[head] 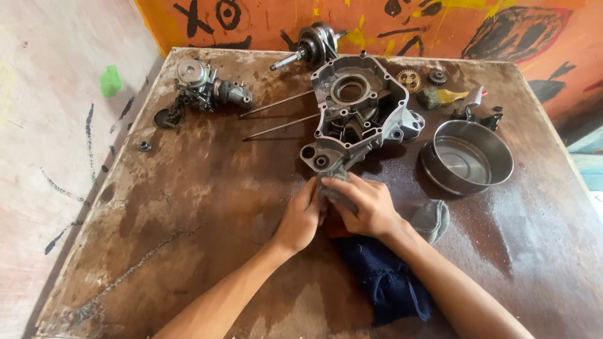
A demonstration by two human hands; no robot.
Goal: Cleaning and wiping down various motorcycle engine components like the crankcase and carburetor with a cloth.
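A grey metal engine crankcase half [358,110] lies on the stained wooden table [188,207], two long studs [276,116] sticking out to its left. My left hand [300,220] and my right hand [364,204] meet just below the case's near corner. Both pinch a grey rag [336,185] bunched between the fingers and touching the case. A dark blue cloth [389,282] lies under my right forearm, with another grey cloth [433,220] beside my right wrist.
A round steel bowl [468,157] stands right of the case. At the back lie a crankshaft [314,45], a brass gear [408,80], a dark gear [437,77] and a cylinder head assembly [204,88]. A small nut [144,146] sits near the left edge.
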